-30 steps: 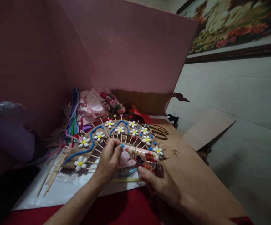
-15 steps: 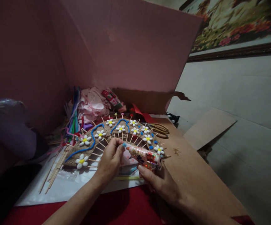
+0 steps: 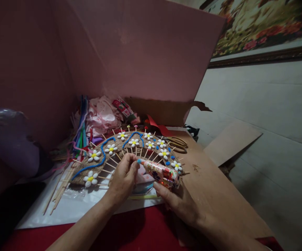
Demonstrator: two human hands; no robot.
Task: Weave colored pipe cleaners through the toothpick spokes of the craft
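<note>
My right hand (image 3: 177, 200) is wrapped round a hot glue gun (image 3: 160, 173) with a flower pattern and a small red light. Its nozzle points left, right up against a small blue piece (image 3: 138, 161). My left hand (image 3: 125, 174) pinches that piece between thumb and fingertips; its exact kind is too small to tell. Just behind both hands lies a twine-wrapped arch (image 3: 119, 144) with sticks along its edges. It bears white flowers (image 3: 91, 179) with yellow centres, blue wavy strips (image 3: 104, 153) and blue dots (image 3: 167, 163).
Scissors (image 3: 177, 143) with gold handles lie right of the arch on brown board (image 3: 213, 195). Thin wooden sticks (image 3: 59, 195) lie at the left on white sheeting. Pipe cleaners (image 3: 83, 129) and crumpled pink paper (image 3: 102, 116) stand behind, before a pink panel (image 3: 140, 52).
The glue gun's nozzle has come up slightly and closer to the blue piece. My left hand has hardly moved and keeps its pinch.
</note>
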